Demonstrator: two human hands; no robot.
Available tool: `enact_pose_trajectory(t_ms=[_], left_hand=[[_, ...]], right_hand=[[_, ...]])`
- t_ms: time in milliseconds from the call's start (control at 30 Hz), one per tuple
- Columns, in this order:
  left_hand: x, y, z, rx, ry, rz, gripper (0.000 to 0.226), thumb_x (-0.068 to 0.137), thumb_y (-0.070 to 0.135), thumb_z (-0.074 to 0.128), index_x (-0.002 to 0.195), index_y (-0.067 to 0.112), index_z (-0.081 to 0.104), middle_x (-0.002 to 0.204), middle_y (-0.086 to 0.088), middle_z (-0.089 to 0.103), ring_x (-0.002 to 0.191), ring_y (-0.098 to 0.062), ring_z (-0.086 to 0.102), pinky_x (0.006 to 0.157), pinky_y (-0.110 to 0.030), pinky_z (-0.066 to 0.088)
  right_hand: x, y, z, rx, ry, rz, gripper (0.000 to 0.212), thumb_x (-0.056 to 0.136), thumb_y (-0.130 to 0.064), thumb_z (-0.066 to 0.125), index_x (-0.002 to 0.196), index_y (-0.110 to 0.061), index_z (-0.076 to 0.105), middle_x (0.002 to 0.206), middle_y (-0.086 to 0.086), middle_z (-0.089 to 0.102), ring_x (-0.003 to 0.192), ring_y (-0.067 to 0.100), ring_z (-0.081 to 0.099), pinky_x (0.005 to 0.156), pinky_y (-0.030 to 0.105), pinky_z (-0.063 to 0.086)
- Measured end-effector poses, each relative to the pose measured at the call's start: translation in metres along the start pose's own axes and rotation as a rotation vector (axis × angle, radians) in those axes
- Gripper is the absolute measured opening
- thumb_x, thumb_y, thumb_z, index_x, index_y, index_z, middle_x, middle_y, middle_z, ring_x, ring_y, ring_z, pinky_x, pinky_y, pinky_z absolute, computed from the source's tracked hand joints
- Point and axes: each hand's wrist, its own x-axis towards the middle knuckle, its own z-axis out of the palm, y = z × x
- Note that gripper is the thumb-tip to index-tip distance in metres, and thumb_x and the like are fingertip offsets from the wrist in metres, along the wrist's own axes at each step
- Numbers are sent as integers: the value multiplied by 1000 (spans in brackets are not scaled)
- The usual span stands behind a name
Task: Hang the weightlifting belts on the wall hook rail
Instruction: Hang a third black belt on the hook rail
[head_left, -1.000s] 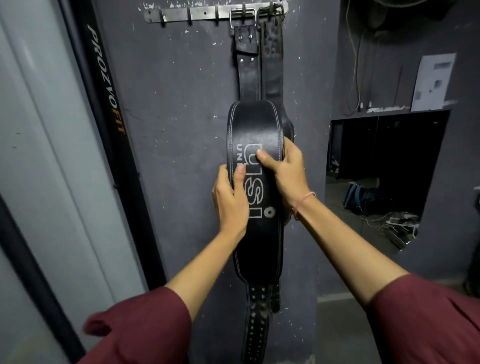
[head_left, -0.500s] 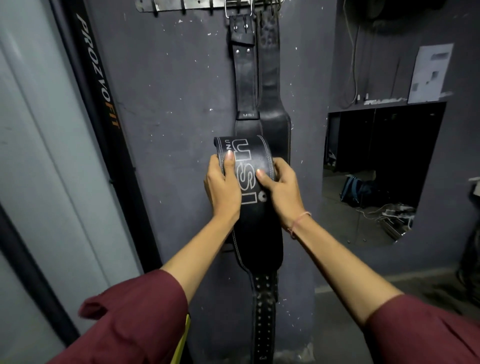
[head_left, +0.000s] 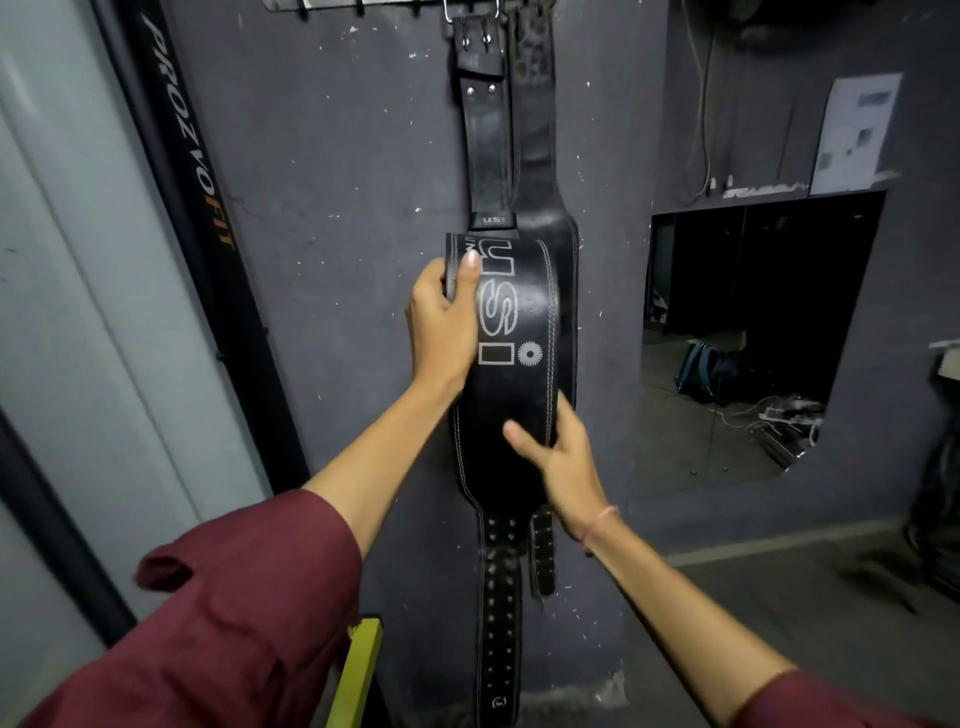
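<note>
Behind the front belt (head_left: 519, 322) hangs a second belt (head_left: 565, 249) (both from the hook rail (head_left: 332, 4)). The left hand (head_left: 441, 322) grips the front belt's left edge; the right hand (head_left: 563, 460) clasps its right edge, lower down.

hook rail (head_left: 337, 4) cropped, rear belt (head_left: 535, 130) mostly hidden

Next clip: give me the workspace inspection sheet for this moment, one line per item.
Surface: grey wall, scuffed, white flecks.
Job's things: front belt and rear belt both hang from hook rail.
Clutter: yellow bar at bottom edge.
Grippers: left hand grips front belt's left edge; right hand grips its lower right edge.
Cables: wire hangs down the wall, upper right; loose cords on the floor.
Surroundings: black post on the left, paper sheet, blue bag in dark opening.
</note>
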Motion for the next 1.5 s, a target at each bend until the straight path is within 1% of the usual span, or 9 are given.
enact_pose_trajectory(t_ms=[300, 433, 667, 833, 933, 1000, 1167, 1367, 1500], left_hand=[[-57, -24, -15, 75, -47, 28, 32, 100, 44, 50, 114, 15, 53, 101, 0, 68, 96, -16, 65, 88, -36, 52], [-105, -58, -18, 138, -69, -114, 75, 87, 67, 55, 135, 9, 47, 94, 0, 65, 80, -21, 60, 86, -41, 54], [-97, -34, -16, -112, -47, -93, 25, 87, 23, 75, 111, 20, 68, 104, 10, 76, 102, -6, 70, 89, -25, 54], [-27, 4, -23, -192, -237, -220, 60, 50, -4, 82, 107, 8, 67, 98, -4, 77, 91, -19, 74, 83, -37, 60], [0, 24, -25, -504, -325, -503, 32, 65, 9, 75, 95, -1, 72, 91, -16, 76, 83, -29, 73, 79, -38, 60], [9, 24, -19, -515, -250, -607, 42, 82, 24, 72, 109, -8, 68, 103, -23, 74, 91, -35, 73, 80, -45, 62], [4, 13, -11, -403, -46, -542, 42, 86, 16, 70, 118, -9, 58, 109, -25, 71, 101, -41, 69, 87, -62, 55], [6, 10, -16, -456, -22, -445, 9, 94, 5, 59, 102, 4, 64, 102, -17, 70, 100, -36, 68, 93, -61, 53], [-2, 4, -16, -464, -43, -376, 9, 96, 6, 56, 98, 9, 64, 98, -13, 69, 91, -29, 67, 94, -57, 54]], right_hand=[[51, -61, 19, 40, 101, -207, 47, 77, 17, 68, 116, -6, 57, 108, 7, 70, 95, 13, 70, 83, 23, 55], [74, -71, 22, 78, 139, -209, 41, 75, 9, 70, 112, 1, 58, 103, 12, 70, 94, 21, 68, 92, 42, 55], [77, -70, 20, 109, 120, -209, 37, 76, 12, 68, 110, 0, 59, 97, 8, 70, 89, 18, 68, 87, 37, 57], [69, -71, 14, 115, 52, -195, 34, 77, 15, 65, 109, 8, 61, 90, 7, 71, 84, 15, 68, 77, 30, 57], [63, -66, 9, 81, 61, -185, 37, 77, 15, 66, 114, 9, 60, 94, 8, 71, 85, 15, 68, 80, 31, 58], [58, -61, 8, 66, 50, -173, 40, 78, 13, 69, 117, 7, 59, 101, 12, 72, 92, 20, 70, 88, 38, 58], [44, -42, -7, 24, -49, -118, 58, 66, 15, 80, 119, 1, 61, 115, 16, 72, 106, 28, 70, 93, 34, 57], [-19, 36, -25, -36, -111, 227, 35, 65, 9, 84, 91, -11, 73, 92, 3, 79, 92, 24, 72, 79, 27, 57], [1, 7, -13, 13, -87, 85, 40, 73, 7, 80, 106, -10, 69, 102, 1, 77, 102, 24, 70, 89, 28, 57]])
